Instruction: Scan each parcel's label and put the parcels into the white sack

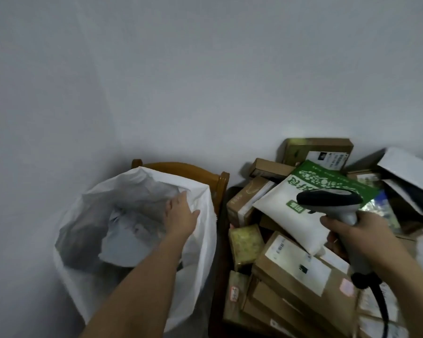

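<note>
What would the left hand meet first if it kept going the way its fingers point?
Probably the far inner wall of the white sack: the left hand reaches over its mouth, fingers toward that plastic. Depth is unclear.

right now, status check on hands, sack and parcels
Left hand open, inside white sack mouth. Right hand grips scanner over parcel pile. Sack already holds parcels; green-and-white pouch tops pile. Nothing blocking.

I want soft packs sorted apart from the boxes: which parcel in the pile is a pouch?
The white pouch with the green printed top, lying atop the brown cardboard boxes, just beyond the scanner.
</note>
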